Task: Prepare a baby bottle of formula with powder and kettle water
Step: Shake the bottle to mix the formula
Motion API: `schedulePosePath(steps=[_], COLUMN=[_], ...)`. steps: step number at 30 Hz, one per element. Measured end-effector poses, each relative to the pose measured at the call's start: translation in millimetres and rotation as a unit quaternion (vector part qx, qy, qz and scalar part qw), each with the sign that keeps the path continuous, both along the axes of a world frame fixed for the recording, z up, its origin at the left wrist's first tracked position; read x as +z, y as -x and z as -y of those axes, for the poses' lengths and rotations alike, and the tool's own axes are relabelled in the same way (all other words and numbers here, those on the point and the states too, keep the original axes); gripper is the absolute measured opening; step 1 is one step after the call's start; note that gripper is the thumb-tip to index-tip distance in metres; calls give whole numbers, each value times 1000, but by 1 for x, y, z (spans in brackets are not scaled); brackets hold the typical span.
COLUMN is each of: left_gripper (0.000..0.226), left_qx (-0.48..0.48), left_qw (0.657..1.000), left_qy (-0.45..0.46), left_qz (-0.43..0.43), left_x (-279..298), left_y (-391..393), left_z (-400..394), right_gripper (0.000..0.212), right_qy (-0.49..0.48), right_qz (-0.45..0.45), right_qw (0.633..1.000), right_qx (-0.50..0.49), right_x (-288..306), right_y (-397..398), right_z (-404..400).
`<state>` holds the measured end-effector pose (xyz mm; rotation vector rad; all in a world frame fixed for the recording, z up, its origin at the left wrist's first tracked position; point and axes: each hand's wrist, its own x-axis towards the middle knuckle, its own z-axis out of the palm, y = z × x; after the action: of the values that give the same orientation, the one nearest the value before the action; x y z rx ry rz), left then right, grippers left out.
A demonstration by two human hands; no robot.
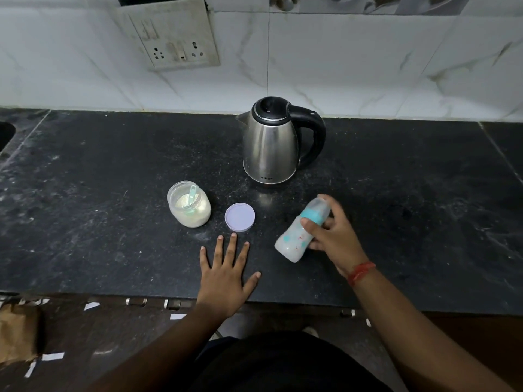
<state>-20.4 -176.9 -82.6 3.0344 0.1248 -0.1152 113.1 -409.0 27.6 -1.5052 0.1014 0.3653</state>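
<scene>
My right hand [332, 236] grips a baby bottle [295, 239] with a teal collar and clear cap; the bottle is tilted, its base toward me, and looks milky inside. My left hand [226, 274] lies flat on the black counter, fingers spread, holding nothing, just in front of a lilac jar lid [239, 216]. To the lid's left stands an open clear jar of pale powder [189, 205] with a teal scoop inside. A steel kettle [270, 144] with a black lid and handle stands behind them, its lid closed.
The black stone counter [113, 207] runs to a tiled wall with a socket plate [172, 38]. A sink edge [5, 134] shows at the far left. The counter's front edge lies near my body.
</scene>
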Motion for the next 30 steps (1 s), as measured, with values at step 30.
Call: schedulePosePath(steps=[30], left_gripper=[78], left_qx=[0], left_qw=[1000], left_qy=[0], left_qz=[-6], left_x=[2], left_y=[-1], left_z=[1], right_gripper=[52], right_qy=[-38], right_qz=[-26], right_qw=[998], right_qx=[-52], right_x=[-7], right_y=[3], right_z=[5])
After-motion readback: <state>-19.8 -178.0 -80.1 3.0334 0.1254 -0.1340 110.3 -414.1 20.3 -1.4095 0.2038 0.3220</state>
